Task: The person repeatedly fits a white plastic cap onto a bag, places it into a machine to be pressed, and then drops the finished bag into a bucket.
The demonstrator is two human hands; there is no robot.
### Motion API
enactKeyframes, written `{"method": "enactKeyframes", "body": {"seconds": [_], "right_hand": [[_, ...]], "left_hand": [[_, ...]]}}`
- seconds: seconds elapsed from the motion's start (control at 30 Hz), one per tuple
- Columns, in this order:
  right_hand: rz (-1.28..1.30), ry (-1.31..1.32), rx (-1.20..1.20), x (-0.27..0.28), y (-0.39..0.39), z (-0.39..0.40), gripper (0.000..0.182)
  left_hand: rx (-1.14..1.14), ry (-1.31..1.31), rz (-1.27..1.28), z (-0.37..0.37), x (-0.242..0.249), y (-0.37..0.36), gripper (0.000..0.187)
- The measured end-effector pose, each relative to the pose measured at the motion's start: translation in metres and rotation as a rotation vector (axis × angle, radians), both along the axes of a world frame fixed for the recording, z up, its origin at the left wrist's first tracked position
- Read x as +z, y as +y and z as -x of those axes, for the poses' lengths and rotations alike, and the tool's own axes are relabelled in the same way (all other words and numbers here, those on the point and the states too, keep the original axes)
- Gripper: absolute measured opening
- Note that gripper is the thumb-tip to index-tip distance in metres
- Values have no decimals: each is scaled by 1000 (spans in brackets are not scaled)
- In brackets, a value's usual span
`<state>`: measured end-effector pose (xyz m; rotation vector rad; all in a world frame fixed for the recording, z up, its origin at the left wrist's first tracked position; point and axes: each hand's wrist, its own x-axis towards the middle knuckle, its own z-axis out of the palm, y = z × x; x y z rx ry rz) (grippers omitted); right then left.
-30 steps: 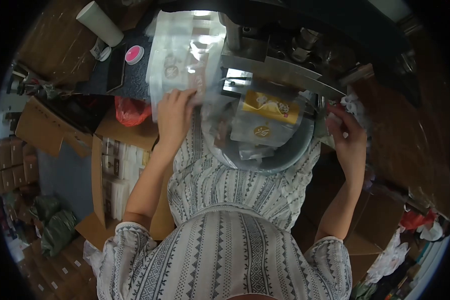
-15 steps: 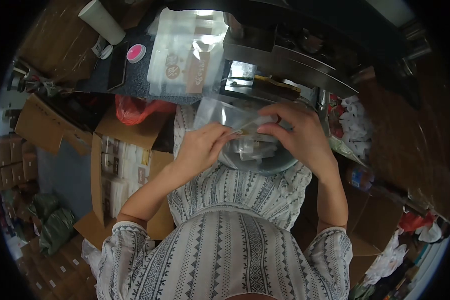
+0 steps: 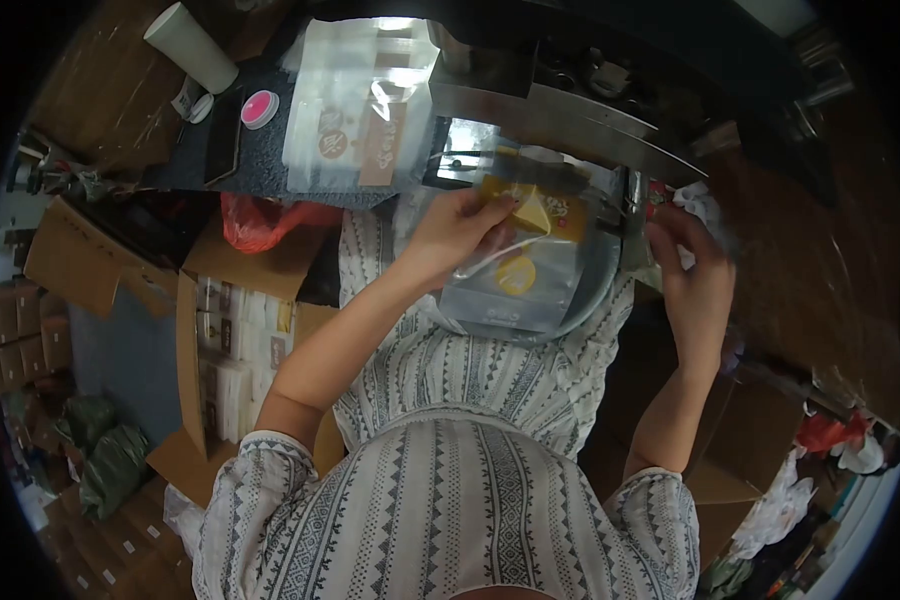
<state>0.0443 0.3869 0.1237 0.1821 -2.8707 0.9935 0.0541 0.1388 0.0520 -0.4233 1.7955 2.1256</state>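
My left hand is closed on the upper left of a clear plastic bag with a yellow printed panel and a yellow round mark. The bag lies tilted over a round basin on my lap and hides most of what is inside it. Farther right, my right hand is held over the edge of a pouch of small white pieces. Its fingers are curved, with a gap between thumb and fingertips and nothing visible in them.
A stack of clear printed bags lies on the dark mat, beside a pink-topped jar, a phone and a white cup. To the left, an open carton holds packed bags. A metal machine edge runs ahead.
My right hand has left the basin and moved right to the pouch. My left hand has shifted up and right, and the bag now shows its yellow printed side over the basin.
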Motion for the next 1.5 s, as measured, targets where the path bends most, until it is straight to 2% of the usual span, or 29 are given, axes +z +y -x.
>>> {"method": "enactKeyframes", "body": {"seconds": [0.03,0.07,0.13,0.27,0.33,0.37,0.43,0.47,0.53,0.57,0.63,0.67,0.73,0.77,0.83,0.97,1.03,1.07,1.13,1.17,1.23,1.27,1.33,1.47,1.5], "right_hand": [[-131,48,-101,0,5,1,23],[-129,48,-99,-4,11,3,23],[-631,102,-189,-19,24,8,22],[-647,65,-106,-46,27,27,24],[-515,73,-54,-47,26,30,26],[-513,76,-54,-43,26,31,26],[-330,-162,-40,-32,30,29,26],[-332,-168,-42,-36,33,28,26],[-351,-54,-73,-41,35,32,24],[-346,-50,-73,-37,33,31,24],[39,-118,-44,-14,21,17,25],[36,-120,-39,-5,9,14,25],[271,-66,275,8,-25,5,23],[273,-66,274,7,-42,1,23],[230,94,481,3,-70,-1,26],[77,260,593,13,-80,-2,27],[66,214,696,13,-78,-2,28],[65,213,694,9,-76,-1,28],[236,-5,656,-3,-68,5,28],[235,-5,655,-6,-65,7,28],[352,-118,390,-9,-57,11,30],[350,-117,391,-11,-50,12,30],[108,19,224,-13,-31,11,32],[-90,1,127,-14,3,9,33],[-301,86,-2,-25,12,17,31]], "left_hand": [[7,14,-14,-1,0,-1,29],[9,14,-12,0,-2,-2,29],[-9,24,-41,-1,-8,-3,29],[67,-5,-83,-5,-2,2,31],[9,215,281,-8,8,-6,32],[10,219,283,-3,8,-19,32],[416,874,1327,5,8,-57,32],[410,870,1324,-3,-4,-68,32],[27,885,1849,-19,-30,-85,32],[29,887,1855,-24,-30,-96,32],[71,655,1425,-39,-20,-106,28],[74,649,1423,-46,-15,-102,28],[182,583,1295,-57,2,-90,26],[181,584,1297,-61,11,-80,26],[194,726,1244,-65,26,-62,23],[156,723,1174,-68,34,-57,19],[-86,895,1118,-66,38,-49,14],[-87,896,1117,-65,34,-46,14],[-279,779,927,-62,24,-41,9],[-279,780,925,-58,22,-35,9],[-323,377,554,-44,20,-22,14],[-321,378,554,-35,15,-18,14],[-215,57,87,-11,0,-11,21],[-75,8,-12,13,-1,1,26],[-39,-10,-54,10,-1,4,29]]}}
